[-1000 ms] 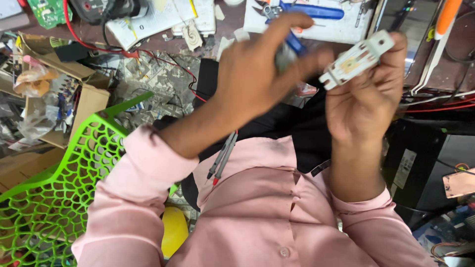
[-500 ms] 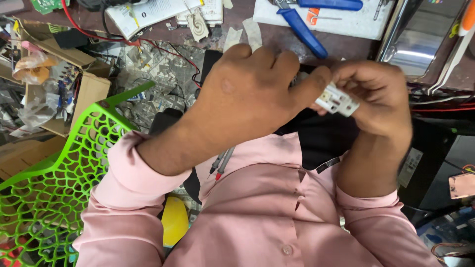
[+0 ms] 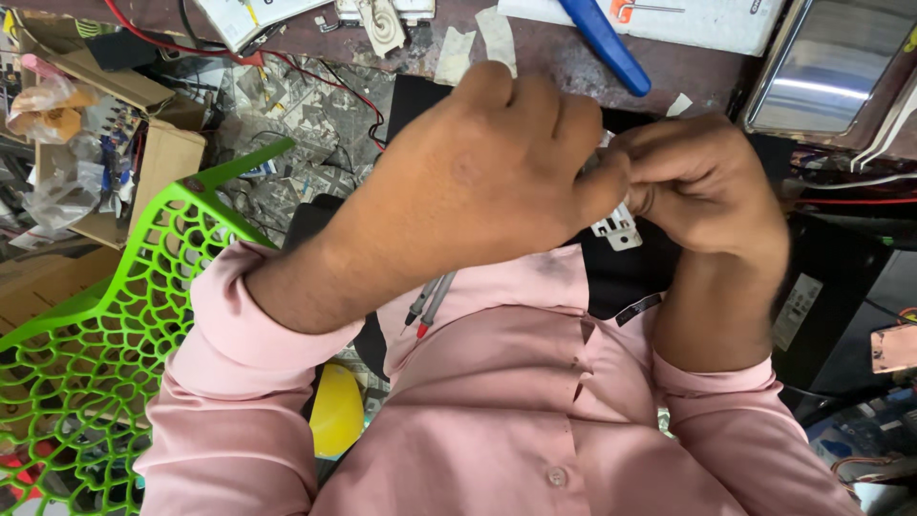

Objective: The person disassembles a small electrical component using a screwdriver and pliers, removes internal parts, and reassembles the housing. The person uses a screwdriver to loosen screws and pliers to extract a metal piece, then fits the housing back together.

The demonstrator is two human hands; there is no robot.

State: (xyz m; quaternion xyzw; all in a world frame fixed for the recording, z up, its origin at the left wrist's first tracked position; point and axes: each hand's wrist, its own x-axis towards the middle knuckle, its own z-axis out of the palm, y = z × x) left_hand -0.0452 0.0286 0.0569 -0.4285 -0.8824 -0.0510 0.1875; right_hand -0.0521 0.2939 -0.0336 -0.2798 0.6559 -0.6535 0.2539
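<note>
My left hand (image 3: 497, 172) and my right hand (image 3: 702, 182) are pressed together in front of my chest, both closed around a small white plastic part (image 3: 616, 229). Only a corner of that part shows below my fingers; the rest is hidden by both hands. The left hand lies over the top and covers most of it. Two grey probe leads with red and black tips (image 3: 430, 306) hang down over my pink shirt (image 3: 516, 411), under my left wrist.
A green lattice plastic chair (image 3: 105, 334) stands at the left. A blue-handled tool (image 3: 602, 43) lies on white paper on the brown workbench (image 3: 554, 57). A shiny metal tray (image 3: 831, 67) sits at top right. Cardboard boxes (image 3: 153, 143), red wires and clutter fill the left.
Both hands have dropped lower and closed in together. The white part, held up in plain sight by the right hand a second ago, is now nearly covered by both hands.
</note>
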